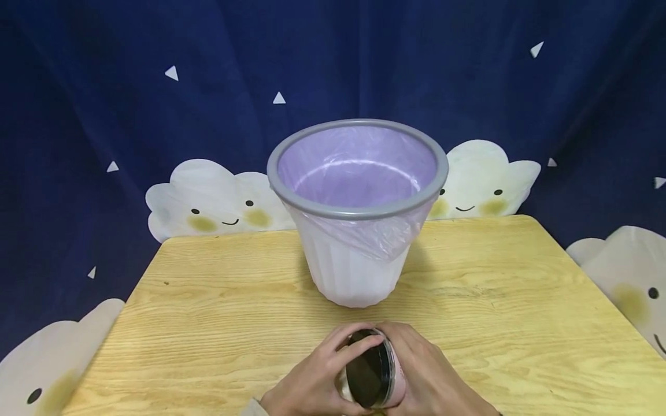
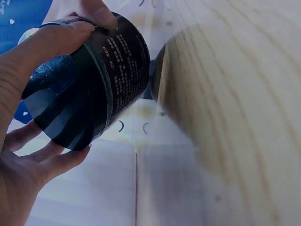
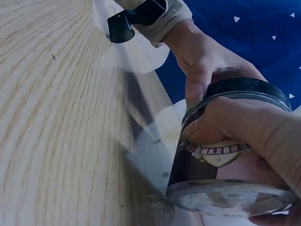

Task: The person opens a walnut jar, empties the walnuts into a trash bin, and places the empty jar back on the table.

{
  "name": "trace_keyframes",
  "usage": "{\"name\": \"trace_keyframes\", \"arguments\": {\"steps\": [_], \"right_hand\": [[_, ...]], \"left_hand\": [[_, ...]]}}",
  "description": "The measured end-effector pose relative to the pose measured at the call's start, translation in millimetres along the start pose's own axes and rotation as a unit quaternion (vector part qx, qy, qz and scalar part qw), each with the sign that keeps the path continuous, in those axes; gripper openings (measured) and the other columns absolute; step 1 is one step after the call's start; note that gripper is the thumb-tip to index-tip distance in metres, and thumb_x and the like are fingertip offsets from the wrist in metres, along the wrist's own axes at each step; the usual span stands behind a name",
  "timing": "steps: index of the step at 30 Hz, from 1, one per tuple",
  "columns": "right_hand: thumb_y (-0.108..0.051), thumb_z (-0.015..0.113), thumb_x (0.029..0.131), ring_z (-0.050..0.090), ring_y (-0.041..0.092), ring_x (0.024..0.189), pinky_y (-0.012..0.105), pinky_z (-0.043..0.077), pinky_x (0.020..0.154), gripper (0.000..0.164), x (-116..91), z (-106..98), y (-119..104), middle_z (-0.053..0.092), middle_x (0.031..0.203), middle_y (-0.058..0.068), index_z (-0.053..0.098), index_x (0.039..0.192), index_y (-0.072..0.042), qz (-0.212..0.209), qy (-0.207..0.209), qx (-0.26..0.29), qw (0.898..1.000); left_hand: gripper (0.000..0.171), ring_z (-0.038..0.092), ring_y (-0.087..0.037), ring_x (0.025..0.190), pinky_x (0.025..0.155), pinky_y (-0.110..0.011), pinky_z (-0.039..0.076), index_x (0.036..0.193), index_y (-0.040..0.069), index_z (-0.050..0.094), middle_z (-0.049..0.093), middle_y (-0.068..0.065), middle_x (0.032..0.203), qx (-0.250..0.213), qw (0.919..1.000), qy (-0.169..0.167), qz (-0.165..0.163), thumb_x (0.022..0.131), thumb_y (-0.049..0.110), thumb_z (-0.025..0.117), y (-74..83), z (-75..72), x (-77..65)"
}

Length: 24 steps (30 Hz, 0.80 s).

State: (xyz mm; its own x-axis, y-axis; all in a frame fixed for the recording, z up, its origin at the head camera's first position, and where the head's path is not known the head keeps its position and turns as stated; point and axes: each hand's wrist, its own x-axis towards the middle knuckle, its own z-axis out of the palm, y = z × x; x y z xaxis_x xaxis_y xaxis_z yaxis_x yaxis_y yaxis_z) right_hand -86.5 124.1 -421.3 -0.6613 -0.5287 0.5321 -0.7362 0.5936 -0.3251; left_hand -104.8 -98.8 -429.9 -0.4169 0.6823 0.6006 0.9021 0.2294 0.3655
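Observation:
Both hands hold a jar (image 1: 399, 386) over the near edge of the table, tipped so that its black lid (image 1: 364, 372) faces left. My left hand (image 1: 314, 375) has its thumb and fingers spread around the lid's rim. From the other side my right hand (image 1: 429, 370) grips the jar's body, its thumb across the label. In the right wrist view the label (image 3: 221, 153) is pink and dark brown with a banner of characters, above a see-through base. Small printed lines (image 2: 124, 70) cover the label's dark side in the left wrist view.
Beyond the hands, a white waste bin (image 1: 351, 271) with a grey rim (image 1: 359, 214) and a purple liner bag (image 1: 385, 231) stands on the wooden table (image 1: 218, 312). A dark blue curtain (image 1: 322, 58) with smiling clouds hangs behind it.

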Motion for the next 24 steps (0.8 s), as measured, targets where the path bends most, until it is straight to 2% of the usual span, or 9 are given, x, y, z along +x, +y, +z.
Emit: {"name": "trace_keyframes", "arguments": {"steps": [2,4,9,13,17,24], "right_hand": [[-0.054,0.085,0.055,0.051,0.004,0.113,0.014,0.037,0.096,0.093,1.2,0.1,0.0,0.052,0.126,-0.015,0.052,0.133,-0.017,0.000,0.004,0.001,1.000],[-0.056,0.085,0.055,0.051,0.004,0.113,0.015,0.038,0.096,0.092,1.7,-0.2,0.1,0.051,0.126,-0.017,0.052,0.133,-0.017,0.002,0.002,0.001,1.000],[-0.059,0.083,0.058,0.052,0.009,0.113,0.031,0.050,0.090,0.095,1.0,-1.2,-1.4,0.052,0.127,-0.012,0.049,0.136,-0.016,0.010,-0.013,0.002,1.000],[-0.065,0.079,0.060,0.054,0.014,0.112,0.039,0.053,0.087,0.100,1.0,-0.3,-4.1,0.053,0.127,-0.005,0.045,0.138,-0.013,0.007,-0.020,0.000,1.000],[-0.070,0.076,0.060,0.054,0.014,0.111,0.040,0.053,0.087,0.101,1.5,0.6,-5.2,0.054,0.127,-0.004,0.045,0.137,-0.013,0.012,-0.020,-0.010,1.000],[-0.067,0.080,0.058,0.055,0.013,0.110,0.037,0.052,0.087,0.100,1.3,2.0,-3.9,0.055,0.125,-0.005,0.049,0.134,-0.010,-0.009,0.006,-0.011,1.000]], "left_hand": [[0.094,0.045,-0.021,0.126,0.101,-0.031,0.045,0.144,0.009,0.040,0.038,-0.011,0.143,0.000,1.0000,0.004,0.000,0.066,0.035,0.087,-0.4,0.2,0.5],[0.095,0.045,-0.021,0.126,0.100,-0.032,0.045,0.144,0.009,0.040,0.038,-0.011,0.143,-0.002,1.0000,0.004,-0.003,0.066,0.036,0.087,-0.5,0.4,1.0],[0.101,0.041,-0.021,0.130,0.101,-0.032,0.045,0.148,0.009,0.034,0.033,-0.011,0.146,0.011,0.9994,-0.024,-0.021,0.068,0.043,0.085,1.6,-1.5,0.3],[0.098,0.038,-0.020,0.132,0.103,-0.032,0.043,0.150,0.009,0.031,0.030,-0.010,0.149,0.028,0.9984,-0.047,-0.012,0.073,0.044,0.081,3.6,-3.6,-0.5],[0.091,0.041,-0.020,0.130,0.102,-0.032,0.044,0.149,0.009,0.033,0.031,-0.010,0.148,0.027,0.9988,-0.042,-0.002,0.076,0.037,0.080,4.1,-3.9,-0.8],[0.093,0.044,-0.020,0.127,0.101,-0.032,0.045,0.148,0.008,0.035,0.035,-0.011,0.145,0.027,0.9992,-0.029,-0.001,0.074,0.038,0.082,3.4,-3.0,-1.3]]}}
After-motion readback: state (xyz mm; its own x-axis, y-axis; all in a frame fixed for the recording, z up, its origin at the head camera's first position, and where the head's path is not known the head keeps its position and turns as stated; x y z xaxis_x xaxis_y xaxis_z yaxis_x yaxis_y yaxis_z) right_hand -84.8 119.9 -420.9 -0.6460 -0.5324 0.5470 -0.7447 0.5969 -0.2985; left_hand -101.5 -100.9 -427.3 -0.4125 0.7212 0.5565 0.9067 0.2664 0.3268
